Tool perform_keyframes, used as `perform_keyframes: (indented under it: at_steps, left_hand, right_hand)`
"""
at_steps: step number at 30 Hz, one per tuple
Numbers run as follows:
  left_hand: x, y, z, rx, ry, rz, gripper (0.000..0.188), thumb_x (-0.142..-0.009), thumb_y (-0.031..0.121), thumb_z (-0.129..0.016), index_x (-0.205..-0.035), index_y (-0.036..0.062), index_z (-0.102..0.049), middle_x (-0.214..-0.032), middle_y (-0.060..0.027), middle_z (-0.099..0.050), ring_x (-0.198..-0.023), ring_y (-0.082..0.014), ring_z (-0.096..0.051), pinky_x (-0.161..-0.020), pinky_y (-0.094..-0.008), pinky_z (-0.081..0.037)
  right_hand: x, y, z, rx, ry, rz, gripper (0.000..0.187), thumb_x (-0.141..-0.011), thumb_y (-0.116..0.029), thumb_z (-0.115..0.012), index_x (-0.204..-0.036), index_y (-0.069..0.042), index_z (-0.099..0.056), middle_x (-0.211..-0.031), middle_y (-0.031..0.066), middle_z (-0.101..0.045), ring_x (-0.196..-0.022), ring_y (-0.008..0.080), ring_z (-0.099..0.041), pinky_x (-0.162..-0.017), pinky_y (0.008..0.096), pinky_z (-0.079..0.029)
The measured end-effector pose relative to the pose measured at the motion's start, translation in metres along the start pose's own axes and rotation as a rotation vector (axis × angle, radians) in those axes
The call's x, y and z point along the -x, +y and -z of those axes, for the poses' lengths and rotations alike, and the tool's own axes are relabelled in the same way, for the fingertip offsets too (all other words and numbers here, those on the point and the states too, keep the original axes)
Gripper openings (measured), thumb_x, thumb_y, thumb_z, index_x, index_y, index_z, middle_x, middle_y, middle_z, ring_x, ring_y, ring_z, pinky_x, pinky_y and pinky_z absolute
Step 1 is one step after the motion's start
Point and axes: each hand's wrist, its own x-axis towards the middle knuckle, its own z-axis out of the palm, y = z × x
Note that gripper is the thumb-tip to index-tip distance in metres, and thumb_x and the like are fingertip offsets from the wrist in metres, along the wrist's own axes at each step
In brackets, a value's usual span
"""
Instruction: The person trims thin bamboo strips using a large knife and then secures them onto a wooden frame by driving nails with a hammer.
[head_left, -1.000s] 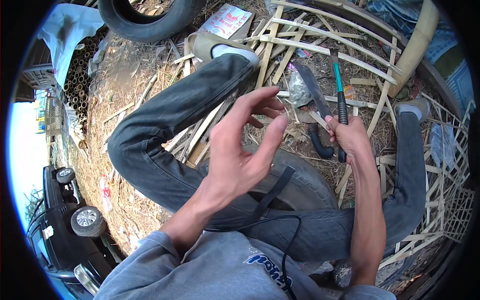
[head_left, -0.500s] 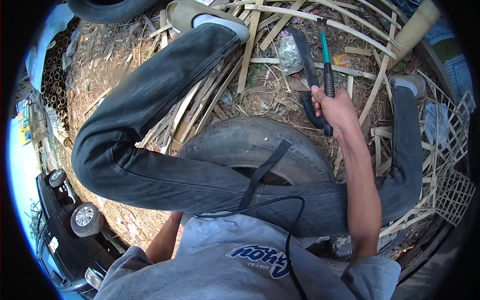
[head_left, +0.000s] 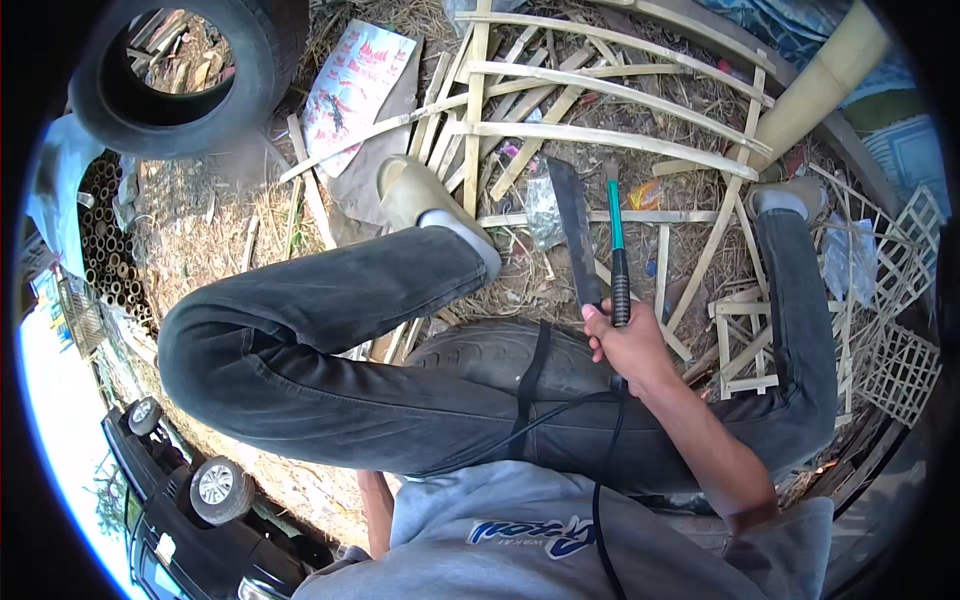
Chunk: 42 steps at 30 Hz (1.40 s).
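Note:
In my right hand (head_left: pixel 635 345), closed fingers grip a hammer (head_left: pixel 618 260) with a teal and black handle, its head pointing away from me. Alongside it, in the same hand, is a machete (head_left: pixel 574 230) with a long dark blade; its handle is mostly covered by my fingers. Both tools point forward over the littered ground, above bamboo strips. Only my left forearm (head_left: pixel 375 510) shows, low beside my shirt; the left hand itself is hidden behind my leg. A dark tire (head_left: pixel 470 350) lies under my bent left leg, with a black strap (head_left: pixel 536 370) across it.
Long split-bamboo strips form a loose lattice (head_left: pixel 610 140) ahead, with a thick bamboo pole (head_left: pixel 820 75) at far right. Another tire (head_left: pixel 240 95) lies far left, near a printed sheet (head_left: pixel 355 90). Small bamboo grids (head_left: pixel 900 375) sit at right. A dark vehicle (head_left: pixel 200 530) stands at left.
The view has shifted, showing more ground ahead. My right hand, still holding both tools, appears lower and slightly farther left, with hammer and blade closer to parallel. The left hand stays hidden.

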Motion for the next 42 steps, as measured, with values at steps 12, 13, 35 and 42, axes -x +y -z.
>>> perform_keyframes:
  at_steps: [12, 13, 35, 42]
  left_hand:
    - [0.058, 0.138, -0.120, 0.191, -0.976, -0.437, 0.028, -0.094, 0.023, -0.065, -0.103, -0.0025, -0.060, -0.093, -0.0165, -0.060, -0.086, -0.0229, -0.060, -0.076, -0.0352, -0.048]
    - [0.073, 0.137, -0.148, 0.187, -1.184, -0.243, 0.039, -0.094, 0.029, -0.067, -0.109, -0.0050, -0.060, -0.095, -0.0234, -0.062, -0.086, -0.0236, -0.062, -0.074, -0.0363, -0.050]
    - [0.128, 0.086, -0.178, 0.258, -1.593, 0.647, 0.050, -0.106, 0.032, -0.045, -0.080, -0.0074, -0.063, -0.058, -0.0172, -0.062, -0.054, -0.0256, -0.067, -0.057, -0.0416, -0.053]
    - [0.035, 0.111, -0.210, 0.046, -1.386, 0.386, 0.052, -0.103, 0.035, -0.049, -0.085, -0.0105, -0.065, -0.072, -0.0214, -0.068, -0.066, -0.0338, -0.069, -0.068, -0.0451, -0.053]
  right_hand:
    - [0.008, -0.042, -0.006, -0.168, 0.017, -0.136, 0.020, -0.095, -0.018, -0.072, -0.094, -0.002, -0.060, -0.080, 0.0060, -0.066, -0.062, 0.0110, -0.060, -0.052, 0.0266, -0.052]
    - [0.011, -0.046, -0.006, -0.189, -0.013, -0.136, 0.019, -0.095, -0.018, -0.072, -0.095, -0.003, -0.060, -0.080, 0.0057, -0.066, -0.063, 0.0110, -0.060, -0.052, 0.0265, -0.052]
    - [0.090, -0.053, -0.060, 0.105, 0.147, 0.121, 0.015, -0.101, -0.014, -0.061, -0.096, -0.001, -0.056, -0.072, 0.0018, -0.058, -0.050, 0.0056, -0.048, -0.043, 0.0233, -0.038]
    - [0.054, -0.115, -0.093, 0.049, -0.004, 0.440, 0.014, -0.100, -0.013, -0.062, -0.098, 0.000, -0.058, -0.075, 0.0024, -0.063, -0.059, 0.0055, -0.054, -0.054, 0.0227, -0.042]
